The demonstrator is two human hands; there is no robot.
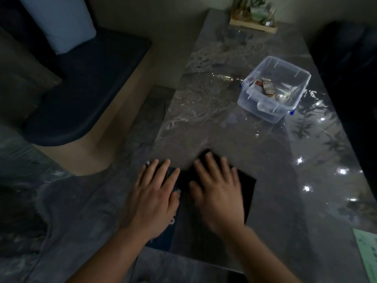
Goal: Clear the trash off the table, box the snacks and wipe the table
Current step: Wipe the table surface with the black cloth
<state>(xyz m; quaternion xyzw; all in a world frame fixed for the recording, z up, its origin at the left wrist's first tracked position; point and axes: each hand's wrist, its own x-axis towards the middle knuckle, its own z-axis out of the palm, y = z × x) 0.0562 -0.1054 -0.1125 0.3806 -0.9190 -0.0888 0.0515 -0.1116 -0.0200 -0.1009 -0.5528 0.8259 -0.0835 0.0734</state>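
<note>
1. Table (234, 129) of dark polished stone runs from your body toward the far wall; everything below sits on or beside it.
2. To your left, off the table, a dark bench (87, 94) carries a pale cushion (59, 21).
3. Your left hand (152, 198) lies flat, fingers spread, at the table's left edge; small pale scraps (175, 192) show by its thumb, too blurred to identify.
4. Your right hand (219, 193) presses flat and spread on a dark cloth (247, 193) near the table's front edge, gripping nothing.
5. Farther back and right, a clear box (263, 111) stands open, well apart from your hands, with snacks (267, 87) inside.
6. At the far end sits a wooden tray (253, 26) of plants.
7. At the right edge, a green paper (367, 252) pokes in.
</note>
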